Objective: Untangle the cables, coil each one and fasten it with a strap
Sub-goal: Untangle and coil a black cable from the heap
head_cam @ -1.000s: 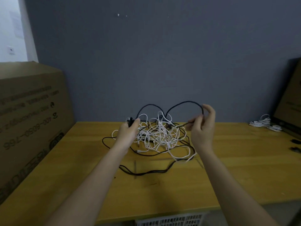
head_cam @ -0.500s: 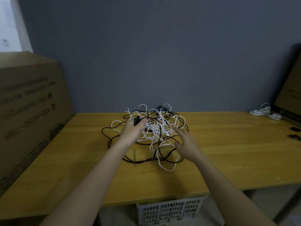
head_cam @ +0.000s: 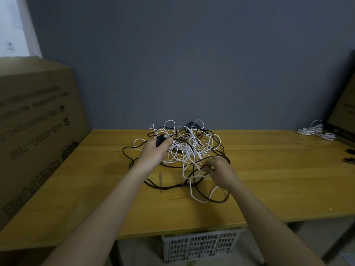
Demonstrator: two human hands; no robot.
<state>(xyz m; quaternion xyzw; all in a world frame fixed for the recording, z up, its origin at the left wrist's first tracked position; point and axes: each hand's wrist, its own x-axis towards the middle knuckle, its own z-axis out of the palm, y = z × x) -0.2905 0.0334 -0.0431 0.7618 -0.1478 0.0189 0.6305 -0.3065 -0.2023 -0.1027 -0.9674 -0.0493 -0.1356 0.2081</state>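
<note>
A tangle of thin white cables [head_cam: 189,145] and thicker black cables [head_cam: 167,187] lies in the middle of the yellow wooden table [head_cam: 269,179]. My left hand [head_cam: 155,152] rests at the tangle's left side, closed around a black plug end. My right hand [head_cam: 221,171] is at the near right edge of the heap, fingertips pinching a white cable strand. Loops of white and black cable trail toward the table's front edge, below my right hand.
A big cardboard box [head_cam: 36,127] stands along the left side. A small bundle of white cables [head_cam: 315,130] lies at the far right, by a dark-framed board [head_cam: 343,112]. Two small dark items [head_cam: 349,155] sit at the right edge. A grey plastic crate [head_cam: 199,244] is under the table.
My right hand let go of the raised black loop, dropped to the table and moved nearer, now pinching a white strand. The heap settled flat. My left hand kept its hold.
</note>
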